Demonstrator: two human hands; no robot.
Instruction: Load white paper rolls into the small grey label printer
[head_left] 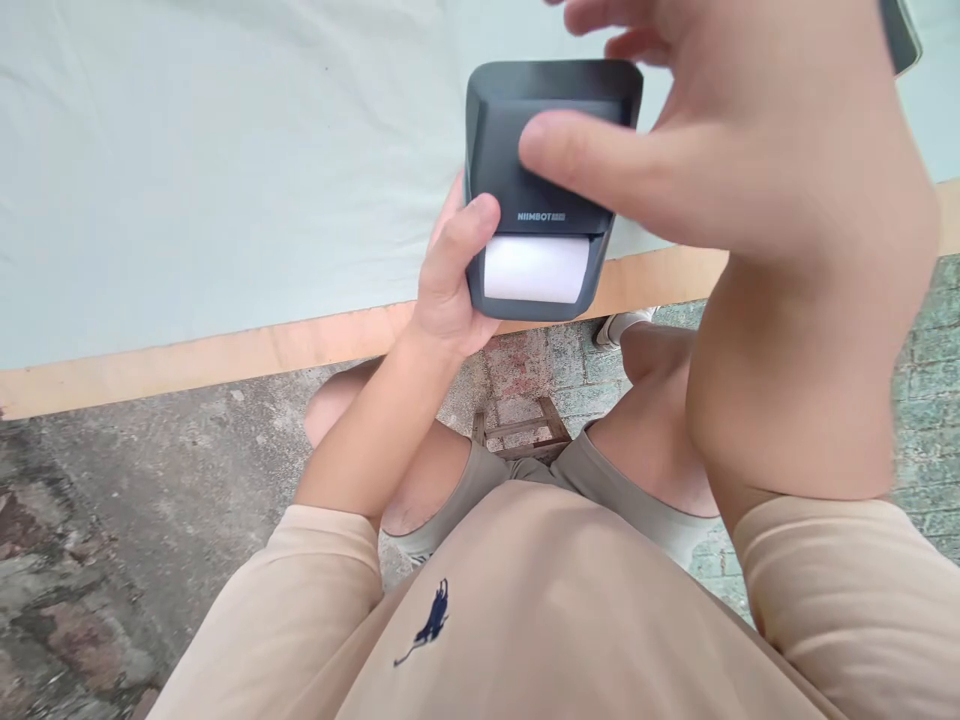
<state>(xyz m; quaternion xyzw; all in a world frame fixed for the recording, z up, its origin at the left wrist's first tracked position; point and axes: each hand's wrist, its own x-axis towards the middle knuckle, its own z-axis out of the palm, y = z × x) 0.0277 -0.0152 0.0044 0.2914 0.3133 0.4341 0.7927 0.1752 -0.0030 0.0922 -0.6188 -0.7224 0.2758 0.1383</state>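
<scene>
A dark label printer [555, 155] marked NIIMBOT is held over the table's near edge. White label paper [536, 270] shows in the slot at its lower end. My left hand [457, 270] grips the printer from its left side, thumb on the top edge and the other fingers hidden beneath. Above the printer's right side is my right hand [720, 130], larger and closer to the camera. Its thumb stretches across the printer's upper face, and whether it touches I cannot tell. The other fingers point up and away, apart from the thumb, with nothing seen between them.
A table with a pale cloth [225, 180] and a bare wooden edge [210, 362] lies in front of me. At the upper right a dark-framed object [904, 40] is partly cut off. Below are my knees, a wooden stool [525, 428] and a stone floor [187, 480].
</scene>
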